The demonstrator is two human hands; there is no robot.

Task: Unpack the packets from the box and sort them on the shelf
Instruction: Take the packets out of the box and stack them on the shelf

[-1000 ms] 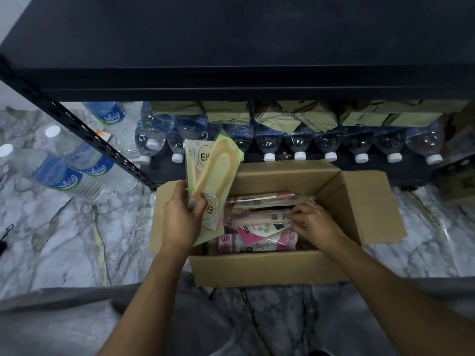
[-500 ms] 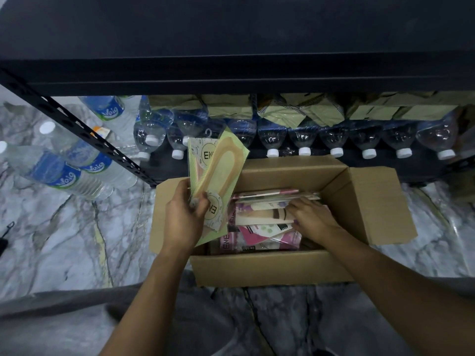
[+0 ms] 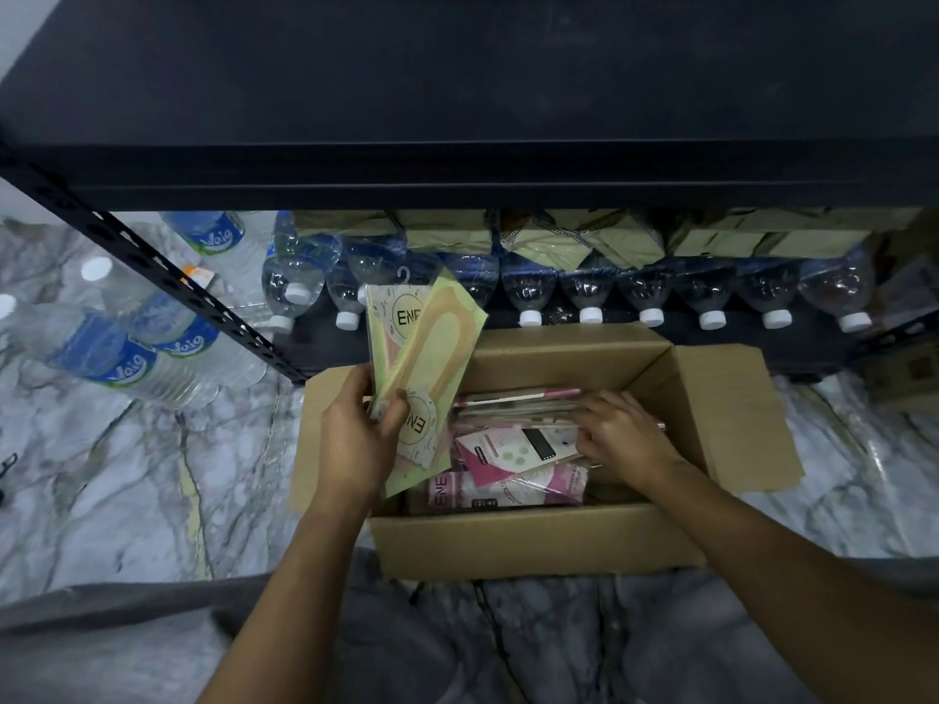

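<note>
1. Comparing with a moment ago, I see the right hand [image 3: 627,442] has leafed further through the stack [image 3: 518,406] in the box [image 3: 533,546]; a pink-and-white packet [image 3: 508,457] with green dots now shows.
2. The left hand [image 3: 355,449] still grips flat, glossy green packets [image 3: 432,348] upright over the box's left flap.
3. Right fingers [image 3: 602,414] curl round the stack's thin film edges inside matte cardboard.

green packets [image 3: 421,358], brown box [image 3: 533,546], marbled floor [image 3: 127,475]

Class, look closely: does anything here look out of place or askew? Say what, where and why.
Loose water bottles lie on the floor left of the shelf frame, while a row of bottles sits inside it.
</note>
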